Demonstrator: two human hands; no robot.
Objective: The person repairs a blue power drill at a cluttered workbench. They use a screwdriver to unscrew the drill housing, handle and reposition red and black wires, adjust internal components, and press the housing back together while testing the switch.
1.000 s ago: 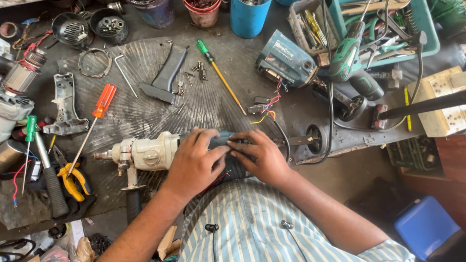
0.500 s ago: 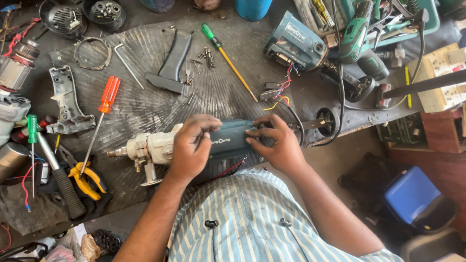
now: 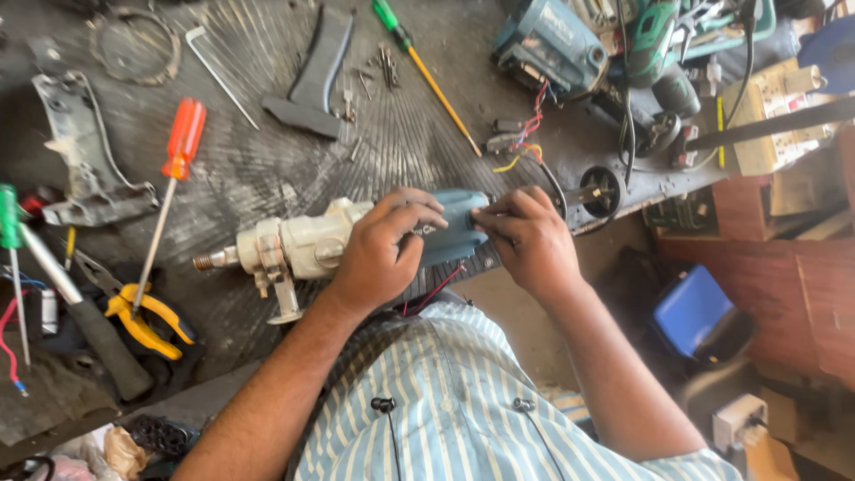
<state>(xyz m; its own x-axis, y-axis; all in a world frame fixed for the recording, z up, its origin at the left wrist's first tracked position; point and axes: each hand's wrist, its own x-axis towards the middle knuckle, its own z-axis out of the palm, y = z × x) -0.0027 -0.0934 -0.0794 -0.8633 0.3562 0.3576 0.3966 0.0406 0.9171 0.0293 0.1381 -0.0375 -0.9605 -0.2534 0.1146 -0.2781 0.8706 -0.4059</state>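
A power drill (image 3: 307, 245) lies on its side near the bench's front edge, its pale metal gear end pointing left and its teal plastic body (image 3: 456, 230) to the right. My left hand (image 3: 385, 248) wraps over the middle of the drill where metal meets teal. My right hand (image 3: 524, 236) grips the teal rear end with fingertips pressed on it. Red wires hang under the body.
An orange-handled screwdriver (image 3: 178, 160), yellow pliers (image 3: 142, 316), a green-handled screwdriver (image 3: 423, 62), a black handle shell (image 3: 312, 76), loose screws (image 3: 370, 71) and another teal tool (image 3: 548, 44) lie on the dark bench (image 3: 267, 160). A blue box (image 3: 699, 312) sits below right.
The view has shifted so the bench appears higher and to the left. Both hands stay on the drill; my left hand has slid a little along the body.
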